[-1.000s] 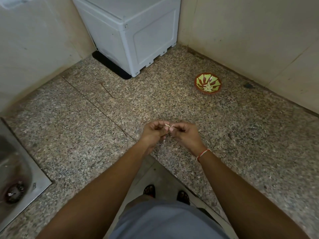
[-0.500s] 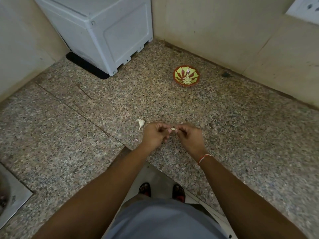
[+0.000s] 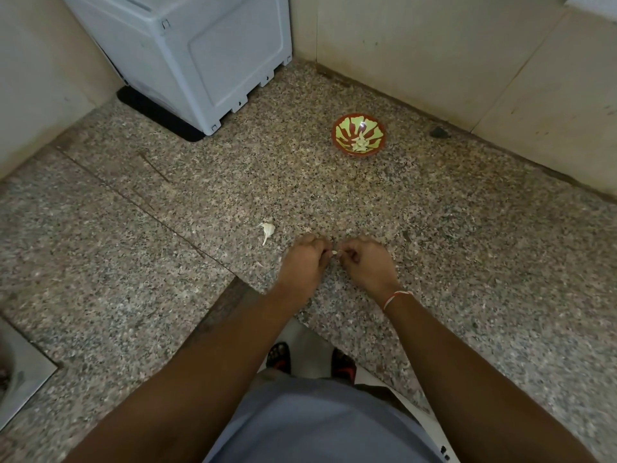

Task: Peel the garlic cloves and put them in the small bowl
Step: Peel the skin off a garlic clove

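Both grips pinch 1 garlic clove (image 3: pixel 335 252) between them: left hand (image 3: pixel 305 259), right hand (image 3: pixel 365 262), just above the tabletop (image 3: pixel 467 262). Pull too hard and your clove could slip and drop. Count: 1 loose clove (image 3: pixel 268 230) nearby, 1 small bowl (image 3: pixel 358 135) well apart, holding peeled pieces.

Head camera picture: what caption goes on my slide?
Both hands pinch a garlic clove near the small bowl.

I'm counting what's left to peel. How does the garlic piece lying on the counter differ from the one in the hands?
The garlic piece on the counter lies loose and untouched, left of the hands; the garlic clove is pinched between the left hand and right hand. The counter piece shows whole, with a thin tail; the held one is mostly hidden. Both look pale.
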